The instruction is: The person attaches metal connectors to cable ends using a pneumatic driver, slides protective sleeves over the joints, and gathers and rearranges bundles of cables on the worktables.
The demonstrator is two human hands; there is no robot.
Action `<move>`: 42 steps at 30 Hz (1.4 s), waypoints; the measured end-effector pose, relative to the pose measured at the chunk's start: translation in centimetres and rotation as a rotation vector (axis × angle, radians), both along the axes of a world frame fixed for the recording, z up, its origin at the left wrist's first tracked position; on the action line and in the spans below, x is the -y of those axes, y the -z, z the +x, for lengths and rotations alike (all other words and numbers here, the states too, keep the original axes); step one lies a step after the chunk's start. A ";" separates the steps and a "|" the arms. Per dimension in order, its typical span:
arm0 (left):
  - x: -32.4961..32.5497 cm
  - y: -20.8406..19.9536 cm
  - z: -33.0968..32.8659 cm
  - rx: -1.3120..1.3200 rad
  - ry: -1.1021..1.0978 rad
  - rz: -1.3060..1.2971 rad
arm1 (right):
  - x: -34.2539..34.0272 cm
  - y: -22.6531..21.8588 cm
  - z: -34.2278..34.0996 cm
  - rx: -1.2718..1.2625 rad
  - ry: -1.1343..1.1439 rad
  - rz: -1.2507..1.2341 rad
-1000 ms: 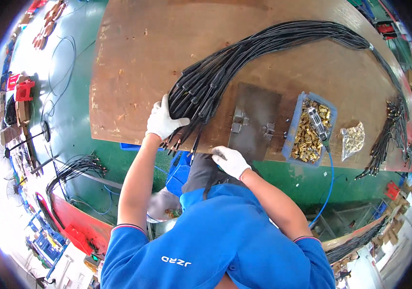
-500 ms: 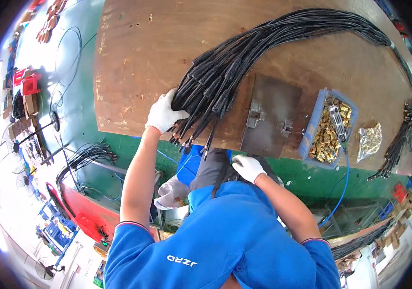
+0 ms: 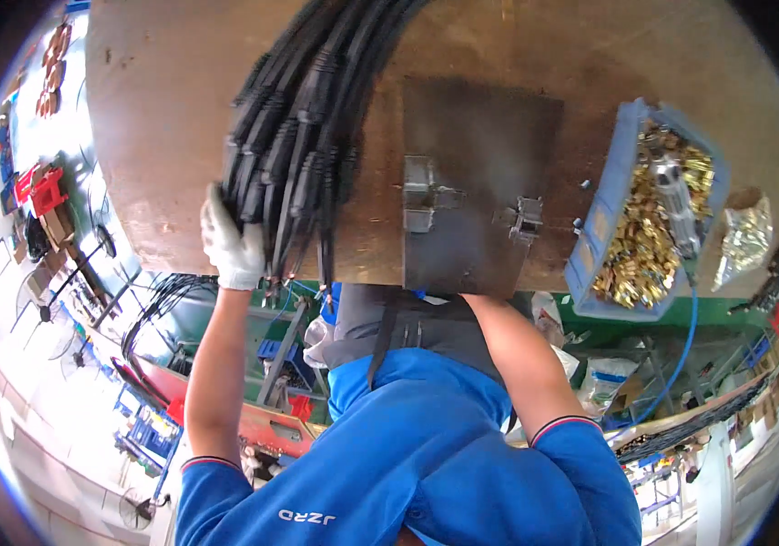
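Observation:
A thick bundle of black cables with moulded sleeves lies on the worn brown table, its stripped ends hanging at the near edge. My left hand, in a white glove, rests against the bundle's left side near those ends. Its fingers point up along the cables with the thumb apart; blur softens the fingertips. My right forearm reaches under the table's near edge, below a dark metal plate. The right hand itself is hidden there.
The plate carries small metal blocks. Right of it stands a blue bin full of brass-coloured terminals, with a metal hand tool on a blue hose. A clear bag of metal parts lies beside it.
My view has come closer to the table and shifted. My right hand has gone from my lap to beneath the table edge, out of sight. The left stays at the cable bundle.

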State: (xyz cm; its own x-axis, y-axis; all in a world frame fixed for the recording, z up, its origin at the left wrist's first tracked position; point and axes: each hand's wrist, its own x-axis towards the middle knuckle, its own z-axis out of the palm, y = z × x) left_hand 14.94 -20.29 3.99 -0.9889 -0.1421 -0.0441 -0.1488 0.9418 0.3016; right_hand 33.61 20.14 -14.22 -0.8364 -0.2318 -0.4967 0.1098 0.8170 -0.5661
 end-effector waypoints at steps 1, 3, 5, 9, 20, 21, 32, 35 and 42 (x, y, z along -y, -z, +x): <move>1.2 0.9 0.6 -0.026 0.021 0.003 | 0.1 1.2 1.0 0.024 0.008 -0.023; 3.9 2.5 2.5 -0.087 -0.006 0.016 | 0.8 3.6 3.1 0.070 0.028 -0.072; 4.5 2.7 3.3 -0.129 -0.163 0.163 | 2.3 6.2 4.1 0.098 0.052 -0.125; 5.0 2.2 4.7 -0.041 -0.218 0.207 | 6.0 10.7 5.4 0.133 0.071 -0.239; 1.1 1.8 2.7 -0.028 -0.269 0.197 | 9.0 9.1 10.5 0.231 0.038 -0.355; 0.8 1.6 2.3 -0.013 -0.288 0.205 | 8.4 7.2 11.9 0.256 0.027 -0.352; 2.1 2.4 2.0 -0.154 -0.110 0.107 | 1.7 -1.3 14.6 0.284 -0.147 -0.336; 1.5 1.8 2.1 -0.078 -0.094 0.116 | 1.2 -2.2 15.2 0.288 -0.181 -0.350; 1.4 1.6 2.1 -0.039 -0.102 -0.007 | 2.5 -3.2 16.3 0.305 -0.245 -0.432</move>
State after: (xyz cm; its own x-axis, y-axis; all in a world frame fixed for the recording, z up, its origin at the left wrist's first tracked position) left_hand 17.08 -21.71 2.35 -0.9702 -0.2421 -0.0050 -0.2323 0.9245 0.3021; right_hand 49.91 17.60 -11.07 -0.5672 -0.6354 -0.5240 0.1571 0.5410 -0.8262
